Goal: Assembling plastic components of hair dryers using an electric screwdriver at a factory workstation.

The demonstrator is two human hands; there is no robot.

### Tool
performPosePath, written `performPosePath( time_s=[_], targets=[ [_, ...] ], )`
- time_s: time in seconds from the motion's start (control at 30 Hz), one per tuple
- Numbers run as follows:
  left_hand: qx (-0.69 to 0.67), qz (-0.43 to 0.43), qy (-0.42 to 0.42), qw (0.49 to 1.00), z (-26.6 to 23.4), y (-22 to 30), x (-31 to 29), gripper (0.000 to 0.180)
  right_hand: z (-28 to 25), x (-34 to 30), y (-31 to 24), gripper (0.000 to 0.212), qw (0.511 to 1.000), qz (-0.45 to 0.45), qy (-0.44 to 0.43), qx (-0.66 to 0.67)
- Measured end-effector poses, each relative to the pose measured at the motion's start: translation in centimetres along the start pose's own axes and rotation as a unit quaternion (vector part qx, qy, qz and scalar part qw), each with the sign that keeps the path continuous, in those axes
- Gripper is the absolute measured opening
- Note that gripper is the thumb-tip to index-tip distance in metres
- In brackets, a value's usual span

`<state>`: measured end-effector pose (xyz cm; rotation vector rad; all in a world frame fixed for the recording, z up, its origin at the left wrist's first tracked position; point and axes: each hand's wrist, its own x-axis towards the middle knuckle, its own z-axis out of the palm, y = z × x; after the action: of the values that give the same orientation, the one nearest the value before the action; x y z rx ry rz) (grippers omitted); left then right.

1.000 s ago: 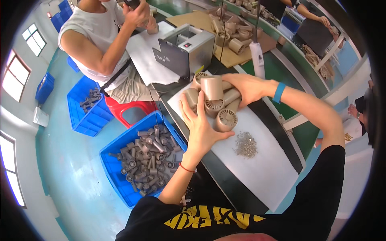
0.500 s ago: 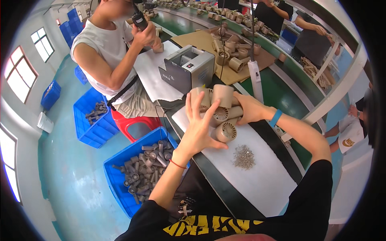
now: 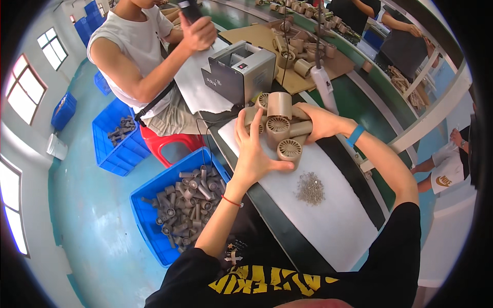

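A bunch of beige plastic hair dryer housings (image 3: 278, 126), with round barrels and spoked end grilles, is gathered between my two hands at the upper end of a white mat (image 3: 339, 226). My left hand (image 3: 252, 149) cups its left side, fingers spread along the barrels and thumb below the lowest one. My right hand (image 3: 321, 123) grips the right side around the handles, its fingertips partly hidden. A heap of small metal screws (image 3: 310, 189) lies on the mat just below the housings.
A blue crate (image 3: 149, 226) full of similar parts stands at left. Beyond my hands are a grey box-shaped machine (image 3: 241, 72), a hanging white power strip (image 3: 323, 90) and cardboard (image 3: 328, 69) with more housings. At upper left a seated co-worker (image 3: 133, 56) holds a black tool (image 3: 190, 10).
The housings have turned slightly, with their grilles facing me more, and my hands remain around them. The co-worker's hand and black tool have moved up and right.
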<state>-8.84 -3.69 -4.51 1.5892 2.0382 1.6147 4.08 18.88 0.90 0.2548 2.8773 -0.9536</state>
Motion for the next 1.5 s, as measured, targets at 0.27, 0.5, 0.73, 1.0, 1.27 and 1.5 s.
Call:
performPosePath(
  time_s=[0.27, 0.5, 0.73, 1.0, 1.27, 1.5],
  targets=[
    [-0.006, 0.111, -0.018, 0.994, 0.9, 0.9, 0.7, 0.128, -0.2, -2.9, -0.4, 0.091, 0.981, -0.08, 0.12, -0.133],
    [-0.021, 0.154, -0.086, 0.984, -0.5, 0.4, 0.4, 0.138, 1.7, -1.4, -0.5, 0.091, 0.993, -0.089, 0.065, -0.051],
    [-0.144, 0.161, -0.098, 0.972, 1.0, 0.6, 3.1, 0.13, 1.1, -3.8, -1.6, 0.09, 0.989, -0.064, 0.125, 0.048],
    [-0.102, 0.08, -0.025, 0.991, 3.9, 5.0, 6.6, 0.081, 3.7, -2.7, 1.0, 0.1, 0.936, -0.079, 0.243, 0.244],
    [-0.1, 0.008, 0.138, 0.985, 6.6, 6.3, 6.2, 0.047, 4.6, -2.2, 1.3, 0.127, 0.949, -0.068, 0.274, 0.14],
    [-0.092, 0.024, 0.205, 0.974, 7.4, 5.9, 7.5, 0.049, 6.5, 1.0, 4.9, 0.11, 0.918, -0.132, 0.355, 0.112]
  ],
)
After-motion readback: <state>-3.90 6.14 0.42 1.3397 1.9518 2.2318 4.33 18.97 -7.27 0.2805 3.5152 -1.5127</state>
